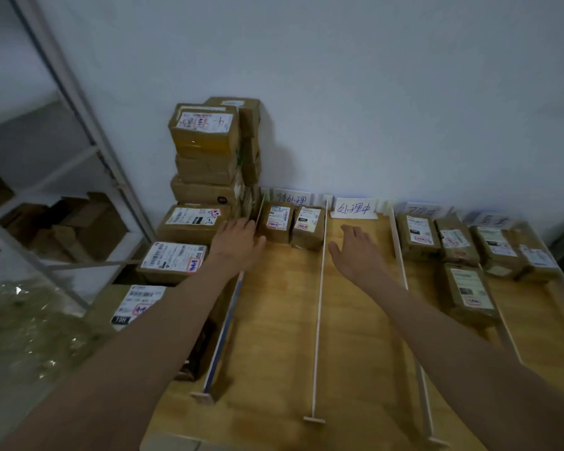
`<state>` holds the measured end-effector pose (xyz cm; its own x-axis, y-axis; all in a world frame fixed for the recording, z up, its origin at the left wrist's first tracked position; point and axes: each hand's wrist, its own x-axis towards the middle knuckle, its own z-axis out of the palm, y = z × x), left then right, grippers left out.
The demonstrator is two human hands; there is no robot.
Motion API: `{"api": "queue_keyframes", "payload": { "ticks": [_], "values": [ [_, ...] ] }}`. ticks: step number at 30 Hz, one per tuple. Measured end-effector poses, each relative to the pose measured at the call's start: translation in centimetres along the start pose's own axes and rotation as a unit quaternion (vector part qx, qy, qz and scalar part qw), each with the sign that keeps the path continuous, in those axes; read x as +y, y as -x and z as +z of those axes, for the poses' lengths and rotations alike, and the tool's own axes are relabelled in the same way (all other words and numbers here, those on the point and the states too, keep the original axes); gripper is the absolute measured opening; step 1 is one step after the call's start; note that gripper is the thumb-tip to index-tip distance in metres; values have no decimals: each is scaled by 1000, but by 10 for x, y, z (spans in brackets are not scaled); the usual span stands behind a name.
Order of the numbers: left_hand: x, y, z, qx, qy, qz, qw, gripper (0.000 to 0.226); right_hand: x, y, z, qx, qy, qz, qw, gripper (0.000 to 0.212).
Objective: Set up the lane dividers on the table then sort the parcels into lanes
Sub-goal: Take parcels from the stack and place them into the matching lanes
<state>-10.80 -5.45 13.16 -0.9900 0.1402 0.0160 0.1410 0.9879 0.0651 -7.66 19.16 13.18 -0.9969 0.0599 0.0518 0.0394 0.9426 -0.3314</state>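
Your left hand (pixel 238 242) hovers, fingers spread, by the stacked parcels (pixel 205 157); your right hand (pixel 355 255) hangs open over the tabletop (pixel 274 320) between two dividers (pixel 319 304), empty; two parcels (pixel 292 226) sit in the first lane

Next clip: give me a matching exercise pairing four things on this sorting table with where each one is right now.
Things:
1. left hand
2. right hand
3. two small parcels
4. tall parcel stack

Places:
A. at the far end of the leftmost lane, side by side
B. over the second lane, which holds no parcels
C. against the wall, left of the lanes
D. at the leftmost divider, beside the unsorted parcels

Pairs: 1-D, 2-B, 3-A, 4-C
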Motion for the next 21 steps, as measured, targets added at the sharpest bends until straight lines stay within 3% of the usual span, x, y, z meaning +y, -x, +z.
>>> {"api": "queue_keyframes", "payload": {
  "ticks": [9, 21],
  "values": [
    [-62, 49, -64, 78, -3, -37, 996, 49, -66, 12, -38, 26, -12, -40, 999, 47],
    [-163, -32, -118, 90, -6, -60, 994, 55, -178, -76, -35, 23, -72, -55, 996, 46]
  ]
}}
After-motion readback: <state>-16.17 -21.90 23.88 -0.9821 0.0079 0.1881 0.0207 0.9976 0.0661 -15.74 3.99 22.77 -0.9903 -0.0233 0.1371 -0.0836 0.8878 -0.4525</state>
